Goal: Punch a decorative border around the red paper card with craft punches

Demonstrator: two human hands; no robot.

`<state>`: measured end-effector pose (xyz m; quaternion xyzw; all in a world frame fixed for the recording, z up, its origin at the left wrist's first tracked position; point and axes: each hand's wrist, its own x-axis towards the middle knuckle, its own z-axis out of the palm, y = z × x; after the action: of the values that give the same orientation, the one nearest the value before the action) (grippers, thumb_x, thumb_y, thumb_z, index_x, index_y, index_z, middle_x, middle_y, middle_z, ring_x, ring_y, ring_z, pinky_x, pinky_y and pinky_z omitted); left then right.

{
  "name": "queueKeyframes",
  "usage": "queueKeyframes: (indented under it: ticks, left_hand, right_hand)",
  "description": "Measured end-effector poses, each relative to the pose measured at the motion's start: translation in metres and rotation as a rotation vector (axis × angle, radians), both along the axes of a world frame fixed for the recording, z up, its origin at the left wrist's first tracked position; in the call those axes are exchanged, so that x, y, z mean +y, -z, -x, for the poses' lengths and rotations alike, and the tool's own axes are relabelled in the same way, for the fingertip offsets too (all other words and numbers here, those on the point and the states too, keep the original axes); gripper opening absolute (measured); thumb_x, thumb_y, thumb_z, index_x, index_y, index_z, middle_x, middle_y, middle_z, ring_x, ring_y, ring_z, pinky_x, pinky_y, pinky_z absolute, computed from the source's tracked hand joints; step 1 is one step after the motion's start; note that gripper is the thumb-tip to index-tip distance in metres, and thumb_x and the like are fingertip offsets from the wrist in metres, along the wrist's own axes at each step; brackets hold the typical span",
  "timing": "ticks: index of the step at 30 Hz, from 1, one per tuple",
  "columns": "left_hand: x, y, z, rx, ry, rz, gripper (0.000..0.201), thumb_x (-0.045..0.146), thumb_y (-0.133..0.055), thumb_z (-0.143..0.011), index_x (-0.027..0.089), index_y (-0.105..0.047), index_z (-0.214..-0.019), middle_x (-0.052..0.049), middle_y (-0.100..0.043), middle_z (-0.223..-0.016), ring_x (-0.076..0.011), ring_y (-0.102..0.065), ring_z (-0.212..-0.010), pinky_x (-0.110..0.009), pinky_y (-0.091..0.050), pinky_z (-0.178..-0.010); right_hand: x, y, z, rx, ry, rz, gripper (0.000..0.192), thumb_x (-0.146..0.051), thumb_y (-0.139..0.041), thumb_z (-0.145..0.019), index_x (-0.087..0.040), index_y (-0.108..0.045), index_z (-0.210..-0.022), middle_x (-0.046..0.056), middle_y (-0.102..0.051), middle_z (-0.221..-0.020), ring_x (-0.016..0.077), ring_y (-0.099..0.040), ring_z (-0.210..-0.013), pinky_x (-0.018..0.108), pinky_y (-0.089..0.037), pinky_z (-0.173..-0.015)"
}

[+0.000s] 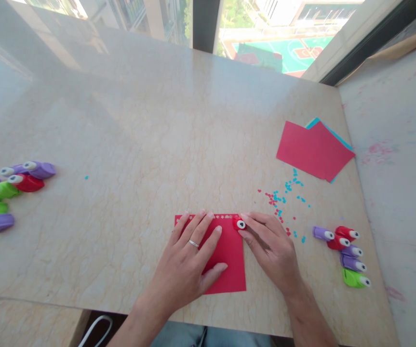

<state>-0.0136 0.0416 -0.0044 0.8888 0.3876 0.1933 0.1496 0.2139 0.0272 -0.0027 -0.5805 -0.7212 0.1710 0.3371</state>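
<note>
A red sheet of paper (pixel 229 270) lies on the marble-look counter in front of me, with a row of small punched holes along its far edge. My left hand (pixel 189 260) rests flat on the sheet, fingers spread, a ring on one finger. At the sheet's far right corner, a small red craft punch (pixel 239 223) with a white button sits over the edge. Thumb and fingers of my right hand (pixel 271 246) grip that punch from the right side. Part of the sheet is hidden under my left hand.
Red and blue paper cutouts (pixel 279 198) are scattered right of the sheet. Beyond them lie stacked red and blue sheets (pixel 312 152). Several punches (pixel 352 250) stand at the right, and more punches (pixel 27 182) at the far left. A window frame (pixel 206 24) borders the counter's back.
</note>
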Motion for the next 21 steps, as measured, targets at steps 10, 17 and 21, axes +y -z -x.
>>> queueKeyframes:
  ticks: [10, 17, 21]
  left_hand:
    - [0.0011, -0.0001, -0.0008, -0.003, 0.000, 0.028, 0.050, 0.041, -0.061, -0.092, 0.014, -0.056, -0.134, -0.019, -0.045, -0.149, -0.0349, -0.037, -0.142, -0.058, -0.031, -0.117]
    - [0.0009, -0.0006, 0.0011, -0.026, 0.004, 0.027, 0.051, 0.040, -0.061, -0.092, 0.015, -0.055, -0.135, -0.019, -0.044, -0.150, -0.0356, -0.035, -0.143, -0.059, -0.032, -0.116]
    - [0.0012, 0.0014, 0.0026, -0.070, -0.010, 0.025, 0.049, 0.038, -0.061, -0.092, 0.015, -0.054, -0.135, -0.019, -0.045, -0.149, -0.0341, -0.034, -0.144, -0.057, -0.034, -0.116]
  right_hand:
    - [0.0004, 0.0004, 0.0001, -0.021, 0.000, -0.001, 0.037, -0.017, -0.064, -0.092, -0.028, -0.065, -0.126, 0.008, -0.069, -0.111, 0.0219, -0.064, -0.102, 0.040, -0.054, -0.089]
    - [0.0012, 0.0000, 0.0009, -0.023, 0.010, 0.002, 0.036, -0.020, -0.064, -0.093, -0.029, -0.064, -0.128, 0.009, -0.070, -0.111, 0.0233, -0.065, -0.102, 0.042, -0.055, -0.088]
    - [0.0002, -0.0009, -0.0005, 0.026, 0.025, 0.032, 0.037, -0.027, -0.066, -0.092, -0.029, -0.062, -0.129, 0.009, -0.069, -0.115, 0.0242, -0.065, -0.107, 0.044, -0.054, -0.092]
